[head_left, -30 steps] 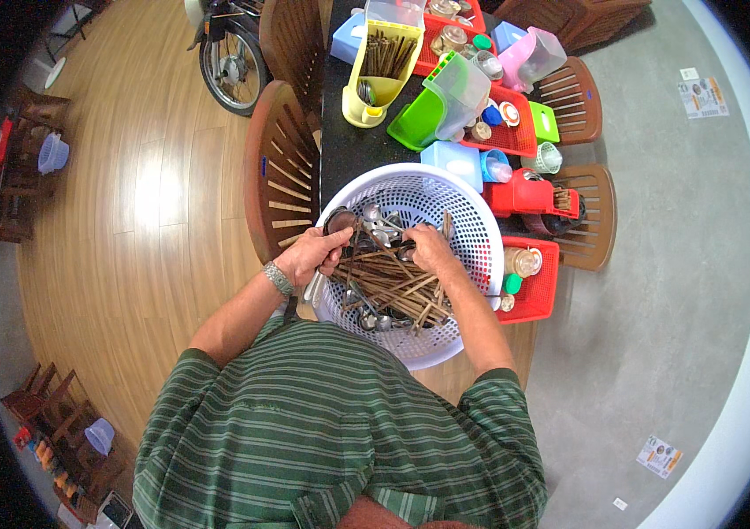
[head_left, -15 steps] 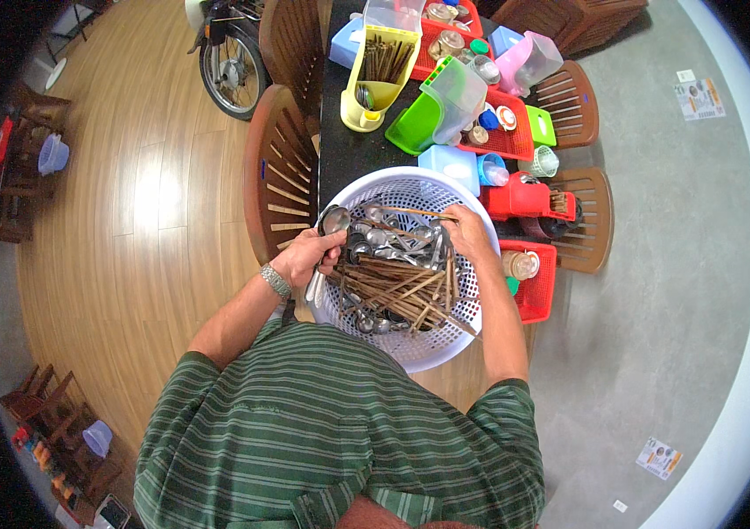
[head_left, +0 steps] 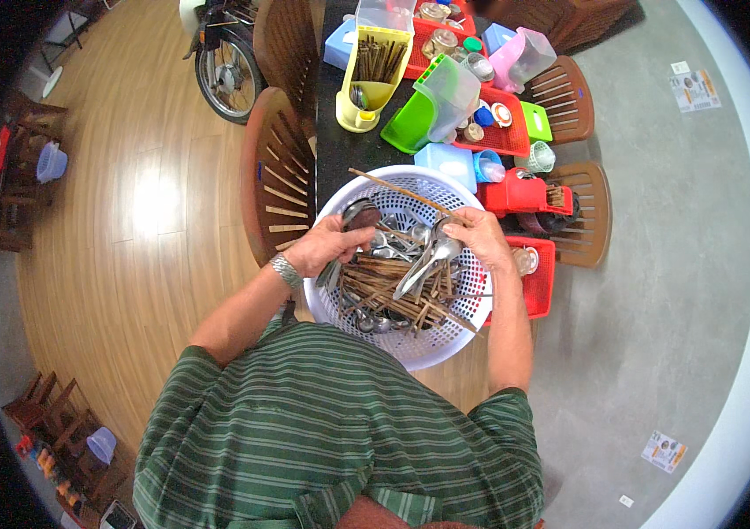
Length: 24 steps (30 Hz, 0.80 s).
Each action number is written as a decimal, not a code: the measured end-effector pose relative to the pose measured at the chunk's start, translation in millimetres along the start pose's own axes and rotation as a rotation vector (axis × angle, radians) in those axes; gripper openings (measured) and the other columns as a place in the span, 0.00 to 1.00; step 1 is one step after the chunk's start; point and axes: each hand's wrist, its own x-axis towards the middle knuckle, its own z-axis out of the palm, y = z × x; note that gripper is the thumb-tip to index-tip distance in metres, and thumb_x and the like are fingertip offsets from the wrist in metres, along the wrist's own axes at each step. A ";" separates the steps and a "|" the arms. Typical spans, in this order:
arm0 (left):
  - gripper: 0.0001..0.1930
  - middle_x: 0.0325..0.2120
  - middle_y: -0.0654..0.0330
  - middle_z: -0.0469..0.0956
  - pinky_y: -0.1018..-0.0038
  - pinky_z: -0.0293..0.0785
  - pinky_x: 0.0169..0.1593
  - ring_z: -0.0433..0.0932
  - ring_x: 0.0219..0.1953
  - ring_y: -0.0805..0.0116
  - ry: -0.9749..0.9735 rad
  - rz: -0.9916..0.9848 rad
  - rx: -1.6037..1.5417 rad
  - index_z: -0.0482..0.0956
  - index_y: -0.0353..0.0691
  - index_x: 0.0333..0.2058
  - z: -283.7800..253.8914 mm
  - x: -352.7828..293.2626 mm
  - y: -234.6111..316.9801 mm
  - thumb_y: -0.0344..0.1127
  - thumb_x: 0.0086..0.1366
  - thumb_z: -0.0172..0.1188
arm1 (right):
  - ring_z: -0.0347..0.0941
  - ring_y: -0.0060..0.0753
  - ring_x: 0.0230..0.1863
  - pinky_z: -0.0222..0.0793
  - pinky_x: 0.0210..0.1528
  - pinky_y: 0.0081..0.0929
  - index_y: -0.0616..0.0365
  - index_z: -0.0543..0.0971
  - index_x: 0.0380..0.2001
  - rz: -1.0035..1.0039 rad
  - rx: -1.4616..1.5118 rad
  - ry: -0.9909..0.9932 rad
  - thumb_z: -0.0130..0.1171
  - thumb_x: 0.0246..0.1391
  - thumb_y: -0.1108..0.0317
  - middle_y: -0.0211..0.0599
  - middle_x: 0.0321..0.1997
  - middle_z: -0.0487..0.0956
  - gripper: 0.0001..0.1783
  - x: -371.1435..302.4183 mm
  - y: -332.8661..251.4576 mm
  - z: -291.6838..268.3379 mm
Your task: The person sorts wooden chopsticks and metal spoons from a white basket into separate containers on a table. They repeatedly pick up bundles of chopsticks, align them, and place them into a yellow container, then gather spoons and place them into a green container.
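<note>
A white plastic colander basket [head_left: 429, 360] sits in front of me with a pile of brown chopsticks [head_left: 390, 286] and loose metal spoons [head_left: 400, 240] inside. At its left side my left hand [head_left: 326, 246] is closed around a bundle of metal spoons [head_left: 360, 214], bowls pointing away from me. Over the right half, my right hand [head_left: 483, 236] pinches a few spoons [head_left: 447, 249], their handles slanting down to the left. The same hand also grips a long chopstick [head_left: 395, 187], which reaches out to the far left across the rim. Some fingers are hidden behind the cutlery.
Past the colander, a black table carries a yellow cutlery holder [head_left: 361, 113], a green holder [head_left: 411, 132], a light-blue box [head_left: 447, 166] and red baskets [head_left: 516, 141] of jars. Wooden chairs [head_left: 280, 176] flank it. A motorbike wheel [head_left: 227, 78] shows at far left.
My right hand now has spoons along with the chopstick and has turned, swinging the chopstick's tip up and left. The left hand's spoon bundle has shifted right and tilted over the colander.
</note>
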 end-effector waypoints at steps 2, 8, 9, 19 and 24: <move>0.20 0.26 0.68 0.76 0.80 0.59 0.26 0.65 0.23 0.80 0.013 -0.044 0.071 0.79 0.40 0.39 9.8 9.3 -7.6 0.51 0.63 0.72 | 0.77 0.20 0.34 0.72 0.39 0.21 0.61 0.85 0.39 0.028 0.089 -0.022 0.70 0.52 0.74 0.28 0.35 0.84 0.10 -3.2 5.3 11.9; 0.24 0.36 0.66 0.80 0.74 0.75 0.42 0.76 0.37 0.77 -0.216 -0.133 -0.191 0.77 0.42 0.47 42.4 23.0 -37.5 0.53 0.63 0.72 | 0.78 0.20 0.32 0.75 0.37 0.21 0.64 0.83 0.40 0.036 0.374 -0.110 0.68 0.54 0.74 0.29 0.34 0.83 0.10 -6.8 14.5 66.8; 0.21 0.34 0.66 0.80 0.74 0.77 0.45 0.79 0.39 0.75 -0.258 -0.101 -0.230 0.77 0.41 0.46 46.2 24.0 -42.3 0.48 0.63 0.73 | 0.78 0.21 0.32 0.75 0.37 0.22 0.65 0.83 0.40 0.027 0.423 -0.090 0.68 0.54 0.74 0.29 0.34 0.83 0.10 -5.5 16.2 76.5; 0.26 0.35 0.62 0.79 0.75 0.78 0.35 0.79 0.31 0.73 -0.133 0.125 0.316 0.71 0.36 0.53 38.8 20.6 -57.2 0.38 0.61 0.73 | 0.76 0.20 0.28 0.74 0.31 0.21 0.64 0.82 0.35 0.111 0.096 0.099 0.68 0.55 0.73 0.31 0.32 0.82 0.07 1.5 45.7 87.6; 0.21 0.33 0.59 0.80 0.75 0.78 0.29 0.78 0.26 0.73 -0.109 -0.085 0.205 0.72 0.35 0.51 39.6 16.7 -50.1 0.41 0.68 0.66 | 0.76 0.21 0.29 0.73 0.32 0.21 0.63 0.83 0.36 0.146 0.278 0.030 0.68 0.55 0.71 0.30 0.32 0.83 0.08 -2.9 52.5 80.9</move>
